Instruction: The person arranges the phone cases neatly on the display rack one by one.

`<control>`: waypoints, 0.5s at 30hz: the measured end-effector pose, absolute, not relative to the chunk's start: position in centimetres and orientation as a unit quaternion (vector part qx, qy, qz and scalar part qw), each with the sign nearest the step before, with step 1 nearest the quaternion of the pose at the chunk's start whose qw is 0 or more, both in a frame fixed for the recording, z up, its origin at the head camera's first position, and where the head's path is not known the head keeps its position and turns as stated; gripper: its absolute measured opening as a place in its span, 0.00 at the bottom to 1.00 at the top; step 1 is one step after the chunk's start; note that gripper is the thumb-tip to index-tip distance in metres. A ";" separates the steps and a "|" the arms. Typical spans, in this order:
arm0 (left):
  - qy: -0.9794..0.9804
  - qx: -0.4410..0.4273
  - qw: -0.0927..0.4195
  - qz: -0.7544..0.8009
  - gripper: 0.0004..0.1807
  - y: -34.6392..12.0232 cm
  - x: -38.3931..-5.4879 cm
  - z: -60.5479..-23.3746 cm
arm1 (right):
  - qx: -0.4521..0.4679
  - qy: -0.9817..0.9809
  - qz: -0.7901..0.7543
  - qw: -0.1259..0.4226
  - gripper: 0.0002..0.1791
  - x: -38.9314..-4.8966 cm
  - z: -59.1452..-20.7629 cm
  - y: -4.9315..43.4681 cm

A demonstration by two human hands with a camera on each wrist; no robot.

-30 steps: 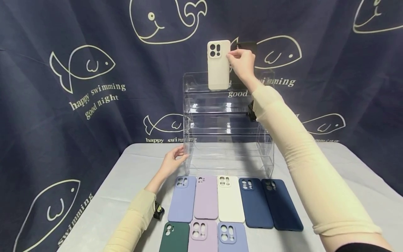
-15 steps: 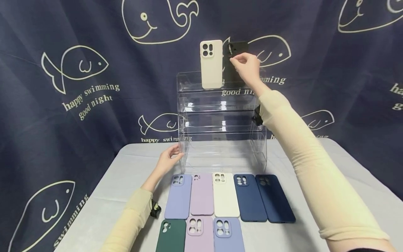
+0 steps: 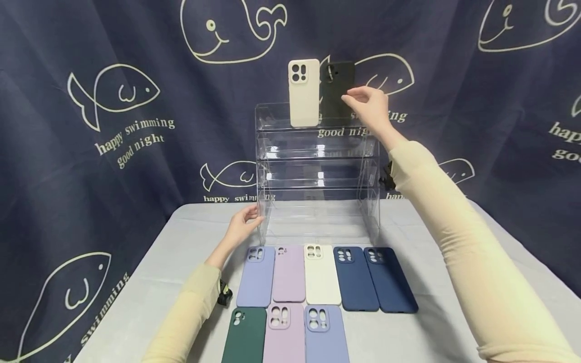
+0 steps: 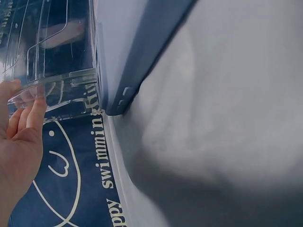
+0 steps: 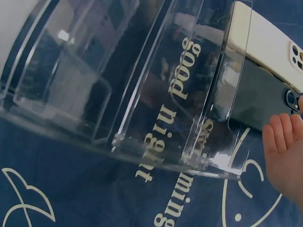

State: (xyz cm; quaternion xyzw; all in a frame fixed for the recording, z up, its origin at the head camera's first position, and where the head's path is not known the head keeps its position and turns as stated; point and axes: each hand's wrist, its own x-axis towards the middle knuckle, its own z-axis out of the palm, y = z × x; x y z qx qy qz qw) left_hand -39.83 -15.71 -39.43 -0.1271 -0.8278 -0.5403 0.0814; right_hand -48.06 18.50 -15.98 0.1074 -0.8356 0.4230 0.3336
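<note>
My left hand (image 3: 242, 225) grips the left side panel of a clear tiered display stand (image 3: 317, 174); the left wrist view shows its thumb and fingers on either side of that clear edge (image 4: 52, 82). On the top tier stand a cream phone case (image 3: 304, 98) with a square camera cutout and, right beside it, a black phone case (image 3: 335, 93). My right hand (image 3: 369, 106) is raised at the black case's right side, its thumb and fingertips overlapping it in the head view. In the right wrist view its fingers (image 5: 281, 132) are fairly straight and hold nothing.
Phone cases lie in two rows before the stand: periwinkle (image 3: 255, 277), lilac (image 3: 289, 275), white (image 3: 322, 277) and two navy cases (image 3: 356, 280) behind; green (image 3: 245, 335), lilac and periwinkle nearer. A grey-white cloth (image 3: 154, 302) covers the table. A navy curtain (image 3: 227, 101) hangs behind.
My right hand has let go of the cream case and moved right and slightly down, past the black case. The cream case stays on the top tier; my left hand stays at the stand.
</note>
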 end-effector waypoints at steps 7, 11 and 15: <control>-0.834 -0.111 0.071 -0.535 0.30 -15.9 -40.3 -39.6 | 0.122 -0.852 0.411 0.301 0.27 -46.4 -16.7 19.7; -0.835 -0.114 0.069 -0.535 0.30 -15.9 -40.3 -39.6 | 0.135 -0.853 0.418 0.281 0.28 -45.6 -17.4 20.1; -0.835 -0.112 0.065 -0.535 0.30 -15.9 -39.9 -39.6 | 0.145 -0.850 0.429 0.269 0.28 -44.6 -18.2 20.5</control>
